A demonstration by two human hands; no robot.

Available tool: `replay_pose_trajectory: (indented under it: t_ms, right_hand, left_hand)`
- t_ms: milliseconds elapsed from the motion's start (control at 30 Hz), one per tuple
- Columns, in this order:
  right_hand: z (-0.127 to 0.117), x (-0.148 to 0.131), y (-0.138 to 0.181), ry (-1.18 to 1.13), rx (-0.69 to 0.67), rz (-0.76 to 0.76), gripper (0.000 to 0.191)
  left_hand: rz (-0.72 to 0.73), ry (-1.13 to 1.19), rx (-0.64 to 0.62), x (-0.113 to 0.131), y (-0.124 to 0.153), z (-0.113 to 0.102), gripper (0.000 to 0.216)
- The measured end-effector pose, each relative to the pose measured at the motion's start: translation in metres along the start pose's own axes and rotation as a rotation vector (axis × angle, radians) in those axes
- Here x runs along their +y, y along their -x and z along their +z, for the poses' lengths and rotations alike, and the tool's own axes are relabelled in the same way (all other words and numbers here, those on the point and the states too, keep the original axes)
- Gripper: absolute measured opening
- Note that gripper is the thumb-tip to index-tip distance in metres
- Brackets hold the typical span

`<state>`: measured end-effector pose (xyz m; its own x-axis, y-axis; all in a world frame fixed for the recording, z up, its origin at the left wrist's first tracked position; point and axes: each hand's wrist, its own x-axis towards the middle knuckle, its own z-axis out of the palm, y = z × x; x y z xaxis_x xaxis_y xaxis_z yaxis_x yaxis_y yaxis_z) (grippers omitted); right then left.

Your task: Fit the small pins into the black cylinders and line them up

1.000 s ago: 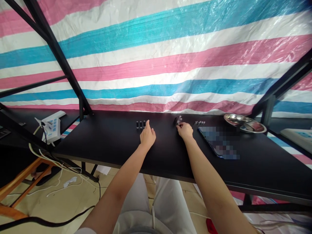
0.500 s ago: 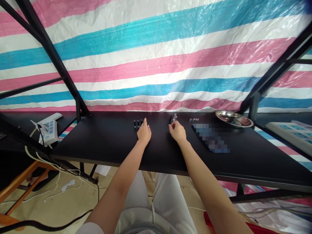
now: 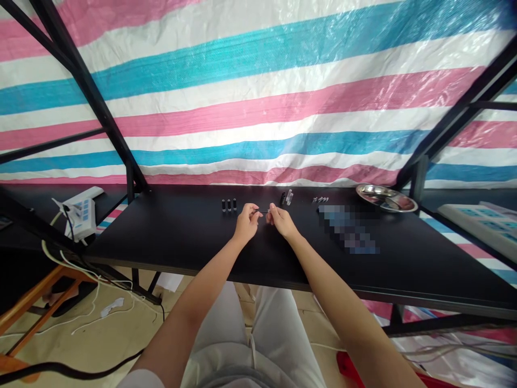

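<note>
My left hand (image 3: 245, 222) and my right hand (image 3: 281, 221) meet over the middle of the black table (image 3: 186, 237). Both pinch the ends of a thin dark rod-like piece (image 3: 263, 210) stretched between their fingertips. Three small black caps (image 3: 228, 205) stand in a row just left of my left hand. A small clear and black part (image 3: 286, 198) lies just beyond my right hand, and tiny metal bits (image 3: 320, 199) lie further right.
A pixelated flat tablet (image 3: 348, 230) lies right of my hands, a steel dish (image 3: 386, 198) behind it. White power strips sit at far left (image 3: 82, 212) and far right (image 3: 480, 217). Black frame posts rise on both sides; a striped tarp hangs behind.
My right hand left the clear part at the back and came toward my left hand. My left hand lifted from beside the caps. Both now pinch a thin piece between them.
</note>
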<state>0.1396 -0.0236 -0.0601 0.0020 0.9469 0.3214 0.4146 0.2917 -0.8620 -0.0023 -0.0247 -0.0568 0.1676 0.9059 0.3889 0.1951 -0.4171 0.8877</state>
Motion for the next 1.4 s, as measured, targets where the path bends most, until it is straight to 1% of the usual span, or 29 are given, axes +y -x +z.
replay_pose_trajectory:
  t_ms: [100, 200, 267, 400, 500, 633, 767, 900, 967, 1067, 1200, 1300, 1400]
  right_hand:
    - [0.003, 0.0, 0.0, -0.084, 0.05, 0.0, 0.056]
    - [0.002, 0.002, -0.001, -0.143, 0.098, 0.009, 0.055]
    - [0.002, 0.001, -0.001, -0.18, 0.083, 0.018, 0.055]
    - [0.001, -0.001, -0.001, -0.247, 0.025, 0.032, 0.055]
    - [0.001, -0.003, 0.0, -0.261, 0.015, 0.025, 0.056]
    - [0.002, -0.005, 0.0, -0.241, -0.003, 0.025, 0.055]
    - [0.001, -0.004, 0.0, -0.213, -0.009, 0.043, 0.055]
    - [-0.003, -0.001, -0.002, -0.26, 0.008, 0.086, 0.055]
    - [-0.005, 0.0, -0.002, -0.29, 0.015, 0.112, 0.054]
    - [-0.009, -0.001, -0.002, -0.331, 0.001, 0.115, 0.049]
    - [-0.013, -0.002, 0.0, -0.358, -0.105, 0.093, 0.041]
    - [-0.015, -0.004, 0.002, -0.301, -0.197, 0.088, 0.042]
    - [-0.016, -0.004, 0.004, -0.244, -0.261, 0.111, 0.042]
  left_hand:
    - [0.024, -0.023, -0.024, 0.003, 0.003, 0.0, 0.015]
    - [0.059, -0.118, -0.061, 0.006, 0.005, -0.002, 0.016]
    - [0.07, -0.197, -0.063, 0.008, 0.006, -0.003, 0.015]
    - [0.088, -0.36, -0.009, 0.013, 0.007, -0.007, 0.014]
    - [0.086, -0.451, 0.003, 0.017, 0.008, -0.007, 0.015]
    - [0.056, -0.528, 0.017, 0.021, 0.008, -0.007, 0.03]
    - [0.0, -0.508, 0.055, 0.022, 0.007, -0.008, 0.04]
    - [-0.013, -0.456, 0.114, 0.018, 0.004, -0.011, 0.044]
    - [0.011, -0.442, 0.135, 0.016, 0.003, -0.011, 0.042]
    - [0.032, -0.411, 0.148, 0.013, 0.002, -0.011, 0.032]
    - [0.047, -0.346, 0.133, 0.013, 0.001, -0.012, 0.021]
    - [0.07, -0.34, 0.122, 0.014, 0.002, -0.012, 0.019]
    - [0.057, -0.368, 0.143, 0.015, 0.003, -0.013, 0.019]
